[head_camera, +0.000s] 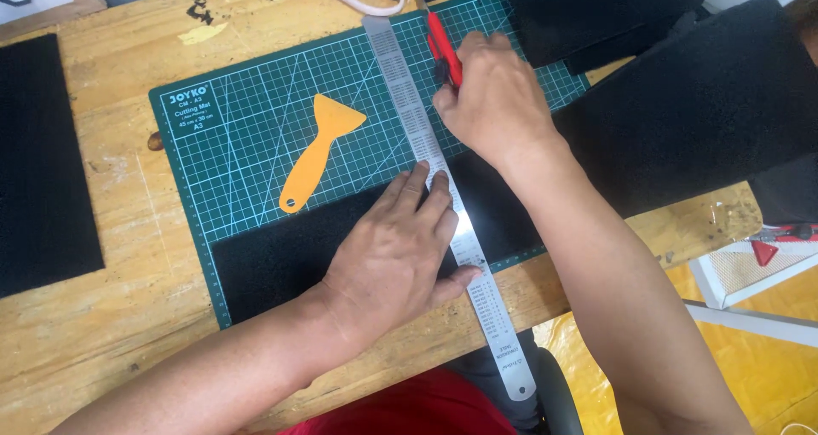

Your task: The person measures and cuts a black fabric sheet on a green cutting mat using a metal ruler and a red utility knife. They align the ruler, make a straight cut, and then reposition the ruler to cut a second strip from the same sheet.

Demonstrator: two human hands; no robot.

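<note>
Two hands work on the green cutting mat [256,128]: your left hand [396,252] presses flat, fingers spread, on the steel ruler [430,158] over black felt [273,260]; your right hand [494,103] grips a red utility knife [443,47] near the mat's far edge.

Even daylight, sharp focus, one glare spot on the steel.

Soft, bright light covers my bench; shadows under my left hand [399,247] are faint and short. The steel ruler [443,188] shows a pale glare patch just beside my left fingertips. Black felt [281,260] under my palm reads as flat dark, texture lost. My right hand [494,94] is sharp, without motion blur.
</note>
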